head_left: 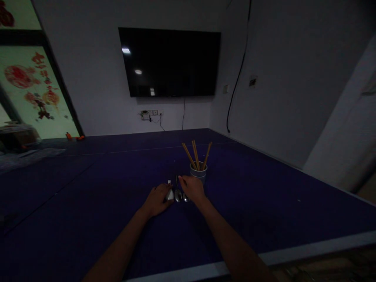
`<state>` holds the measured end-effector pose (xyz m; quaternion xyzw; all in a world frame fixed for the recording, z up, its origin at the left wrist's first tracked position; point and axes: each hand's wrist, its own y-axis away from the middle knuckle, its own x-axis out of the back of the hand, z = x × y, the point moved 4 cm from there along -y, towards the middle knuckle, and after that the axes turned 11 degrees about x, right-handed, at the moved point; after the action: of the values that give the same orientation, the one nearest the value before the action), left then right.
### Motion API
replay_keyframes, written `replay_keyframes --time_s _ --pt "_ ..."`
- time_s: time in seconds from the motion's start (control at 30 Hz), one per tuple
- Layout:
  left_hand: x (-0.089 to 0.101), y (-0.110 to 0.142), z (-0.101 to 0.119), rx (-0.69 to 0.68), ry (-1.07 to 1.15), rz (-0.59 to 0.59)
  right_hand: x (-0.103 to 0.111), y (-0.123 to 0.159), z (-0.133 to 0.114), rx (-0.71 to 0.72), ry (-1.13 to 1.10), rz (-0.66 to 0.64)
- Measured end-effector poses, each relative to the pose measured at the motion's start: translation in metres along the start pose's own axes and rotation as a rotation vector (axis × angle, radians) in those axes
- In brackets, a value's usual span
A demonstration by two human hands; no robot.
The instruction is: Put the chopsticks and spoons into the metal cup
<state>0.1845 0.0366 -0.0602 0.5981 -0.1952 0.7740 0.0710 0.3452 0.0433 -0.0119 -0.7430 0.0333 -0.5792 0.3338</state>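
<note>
2 metal spoons (178, 196) lie on a blue table (249, 207), with the left hand (156, 200) spread around a white spoon (170, 195) at 9 o'clock, the right hand (193, 188) curled at 3, grip unclear, and a cup (199, 176) of chopsticks (195, 154) at 1.

Worktop (252, 207): dark blue surface, pale front edge. On it: a grey cup (198, 172) of sticks (195, 153), beside metal spoons (178, 196).

Two hands (174, 196) among spoons (178, 196) beside chopsticks (195, 155)
</note>
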Motion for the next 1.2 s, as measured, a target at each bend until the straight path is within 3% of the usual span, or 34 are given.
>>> replay_keyframes --time_s 0.23,0.5,0.73,0.9,1.03,1.2 --pt "-0.001 -0.002 -0.005 -0.020 0.013 0.021 -0.003 -0.001 0.003 -0.016 -0.004 -0.068" --pt "0.000 -0.005 -0.004 -0.036 0.045 0.089 -0.006 0.000 0.002 0.022 -0.038 -0.005" --pt "0.001 -0.006 -0.009 -0.054 0.139 0.299 -0.006 0.001 0.001 0.022 -0.146 0.017" --pt "0.013 0.002 0.008 -0.251 0.133 0.398 -0.008 -0.002 0.002 0.018 -0.479 0.180" --pt "0.015 0.010 0.028 -0.440 0.059 0.400 -0.012 -0.005 0.008 -0.042 -0.821 0.347" --pt "0.010 0.011 0.041 -0.530 -0.013 0.361 -0.018 -0.010 0.014 -0.126 -1.042 0.382"
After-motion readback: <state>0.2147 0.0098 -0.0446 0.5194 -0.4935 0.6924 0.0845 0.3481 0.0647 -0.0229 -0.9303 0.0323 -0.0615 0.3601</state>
